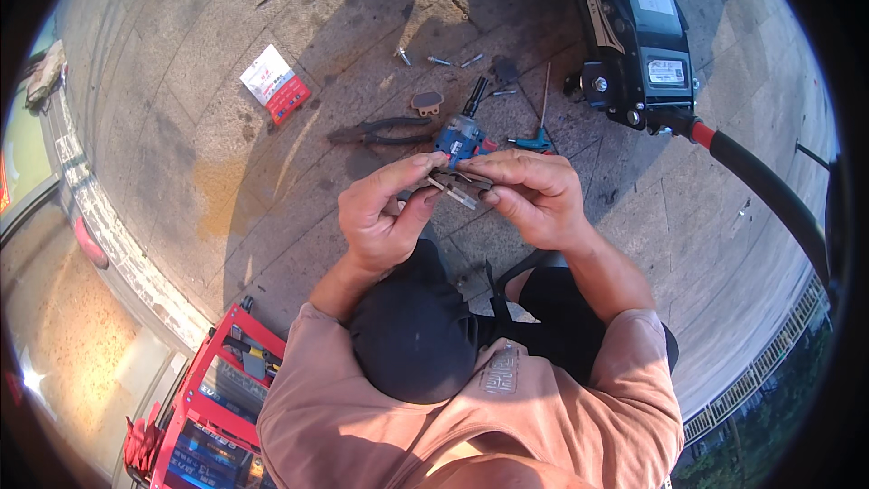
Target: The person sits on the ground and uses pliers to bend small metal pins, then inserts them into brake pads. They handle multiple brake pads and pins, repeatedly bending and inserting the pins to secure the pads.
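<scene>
My left hand (387,208) and my right hand (534,195) meet in front of me. The fingertips of both pinch a small dark, flat metal assembly (459,185) that looks like brake pads with a pale strip along it. Fingers cover its ends, so its full shape is hidden. Just beyond the hands, a blue cordless impact wrench (460,138) rests on the ground with its black socket pointing away. Left of the wrench lie dark-handled pliers (389,130), with a loose brake pad (426,103) beside them. A teal-handled hex key (541,127) lies to the right.
Several bolts (441,61) and a dark pad-like piece (505,69) are scattered on the paving farther out. A red-and-white packet (275,86) lies at left. At right stands a floor jack (647,54) with a long black handle (765,177). A red tool cart (210,403) stands lower left.
</scene>
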Demonstrator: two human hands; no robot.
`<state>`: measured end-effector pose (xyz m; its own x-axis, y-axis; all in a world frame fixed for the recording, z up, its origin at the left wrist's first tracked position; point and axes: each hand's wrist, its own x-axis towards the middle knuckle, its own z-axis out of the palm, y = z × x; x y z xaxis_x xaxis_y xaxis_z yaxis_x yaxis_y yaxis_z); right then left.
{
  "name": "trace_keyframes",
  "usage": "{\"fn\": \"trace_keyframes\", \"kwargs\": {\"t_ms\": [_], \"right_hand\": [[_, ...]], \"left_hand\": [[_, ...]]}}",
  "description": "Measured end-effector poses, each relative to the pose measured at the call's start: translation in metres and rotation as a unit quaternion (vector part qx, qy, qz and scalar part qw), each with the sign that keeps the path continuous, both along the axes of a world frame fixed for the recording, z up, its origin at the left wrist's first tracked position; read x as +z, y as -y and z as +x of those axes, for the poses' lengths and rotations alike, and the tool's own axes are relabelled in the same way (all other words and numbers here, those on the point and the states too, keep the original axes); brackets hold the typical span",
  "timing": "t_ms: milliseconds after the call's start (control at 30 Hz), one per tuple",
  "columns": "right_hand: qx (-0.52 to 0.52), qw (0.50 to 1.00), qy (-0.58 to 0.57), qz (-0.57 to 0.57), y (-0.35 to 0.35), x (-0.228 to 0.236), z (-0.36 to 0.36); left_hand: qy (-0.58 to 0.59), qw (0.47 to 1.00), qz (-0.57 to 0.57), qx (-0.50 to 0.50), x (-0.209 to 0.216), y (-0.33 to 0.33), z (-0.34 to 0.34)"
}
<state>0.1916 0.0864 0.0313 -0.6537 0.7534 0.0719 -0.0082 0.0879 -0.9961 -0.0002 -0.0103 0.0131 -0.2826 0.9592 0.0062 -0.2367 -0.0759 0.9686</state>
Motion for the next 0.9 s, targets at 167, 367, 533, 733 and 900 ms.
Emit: {"fn": "trace_keyframes", "kwargs": {"t_ms": [167, 367, 533, 733, 900], "right_hand": [[-0.017, 0.999, 0.029, -0.004, 0.003, 0.003, 0.001], [-0.002, 0.999, -0.007, 0.040, 0.002, 0.000, 0.004], [0.012, 0.999, -0.043, -0.006, 0.003, -0.003, 0.004], [0.013, 0.998, -0.058, 0.001, 0.002, -0.007, 0.002], [0.022, 0.998, -0.051, 0.010, 0.001, -0.009, 0.002]], "left_hand": [[0.023, 0.999, -0.037, -0.023, 0.007, 0.001, 0.000], [0.014, 0.998, 0.046, -0.047, 0.002, -0.005, -0.004], [0.042, 0.997, 0.041, -0.053, 0.002, -0.004, -0.004], [0.096, 0.992, 0.048, -0.062, -0.001, -0.005, -0.004], [0.124, 0.989, 0.045, -0.062, -0.003, -0.003, -0.003]]}}
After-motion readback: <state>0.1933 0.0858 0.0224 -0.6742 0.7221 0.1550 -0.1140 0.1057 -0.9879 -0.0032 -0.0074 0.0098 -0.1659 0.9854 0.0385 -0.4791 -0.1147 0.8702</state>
